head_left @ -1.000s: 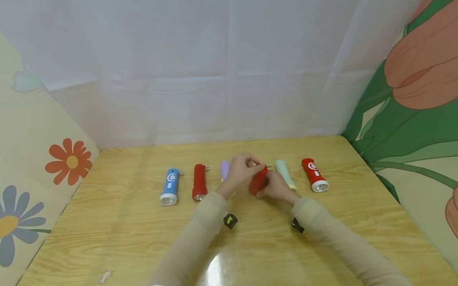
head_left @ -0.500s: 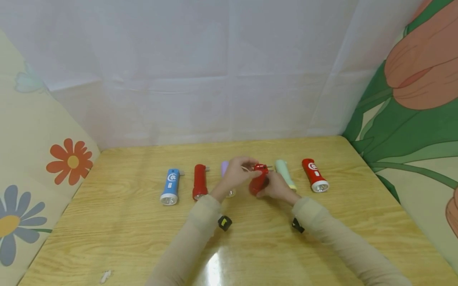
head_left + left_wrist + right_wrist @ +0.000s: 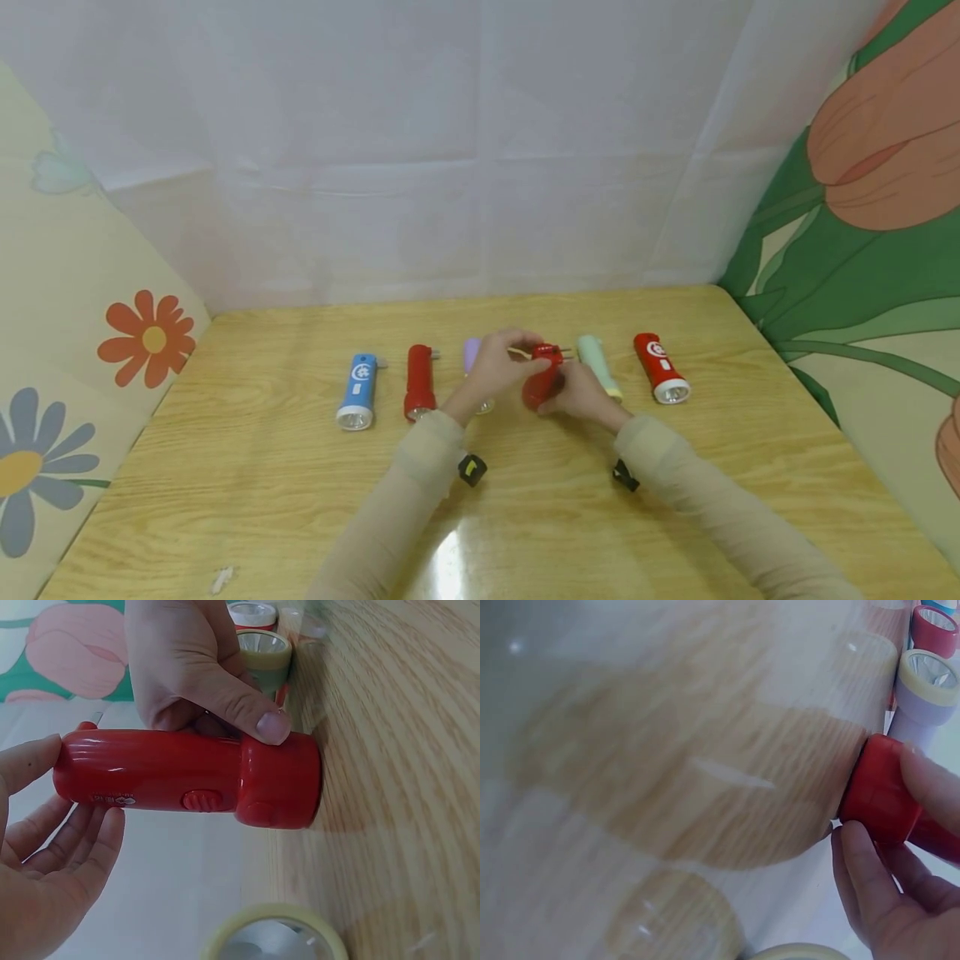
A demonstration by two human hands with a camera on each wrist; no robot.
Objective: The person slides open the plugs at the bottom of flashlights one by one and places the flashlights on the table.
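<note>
A red flashlight (image 3: 540, 387) stands upright at the middle of the row, its wide head down on the table, as the left wrist view shows. Two metal prongs (image 3: 564, 354) jut rightward from its top end. My right hand (image 3: 581, 393) grips it low, thumb (image 3: 271, 727) and fingers around the head. With thumb and fingertips, my left hand (image 3: 491, 367) pinches the tail end. A slide switch (image 3: 202, 800) and small white print face the left wrist camera. Just behind the left hand lies a purple flashlight (image 3: 471, 354), partly covered by it.
To the left lie a blue flashlight (image 3: 358, 390) and another red flashlight (image 3: 419, 383). On the right are a mint-green flashlight (image 3: 596, 365) and a red-and-white flashlight (image 3: 660, 367). A small white scrap (image 3: 222, 580) lies on the wooden table (image 3: 262, 483) near its front left.
My left hand has shifted slightly left and down on the tail end, uncovering more of the red top and the purple flashlight's lens. The right hand and the flashlight have stayed put.
</note>
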